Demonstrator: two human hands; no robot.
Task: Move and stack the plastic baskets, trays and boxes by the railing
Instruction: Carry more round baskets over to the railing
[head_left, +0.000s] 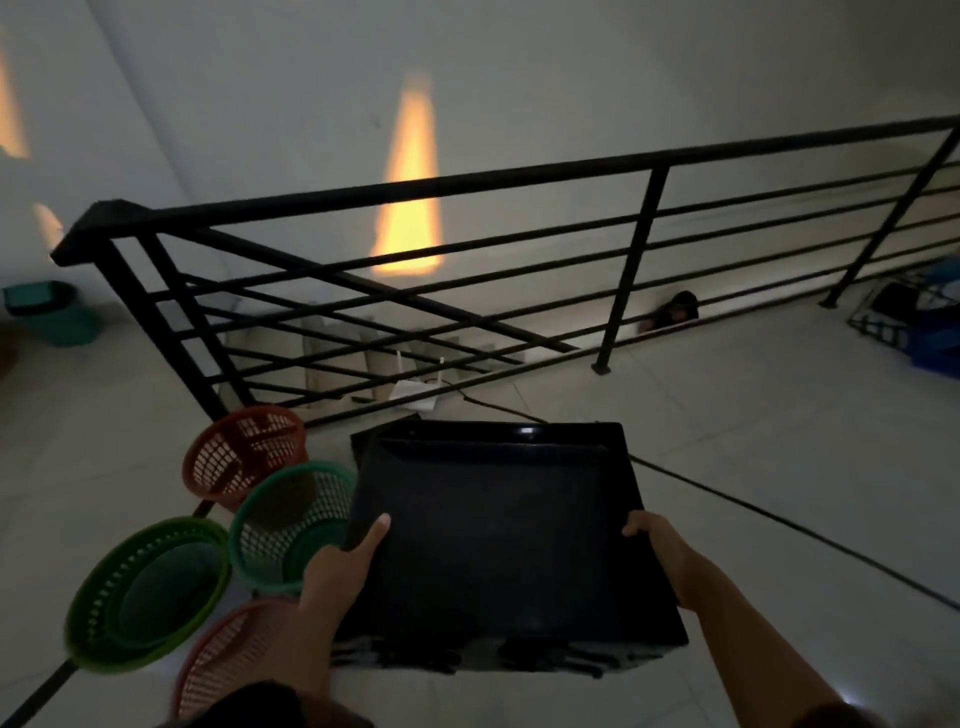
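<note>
Head view: my left hand (340, 564) and right hand (662, 556) each clasp a side edge of a black tray (498, 530), thumbs lying on top, held level above the tiled floor (779, 441). At nine o'clock of it stand four mesh baskets: red (241, 454), teal (291, 525), green (148, 592), pink (228, 660). At twelve o'clock runs the black railing (519, 179).

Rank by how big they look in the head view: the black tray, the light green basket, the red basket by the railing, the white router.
1. black tray, though being nearest the camera inflates it
2. light green basket
3. red basket, farther off, so true size against the green is unsure
4. white router
</note>
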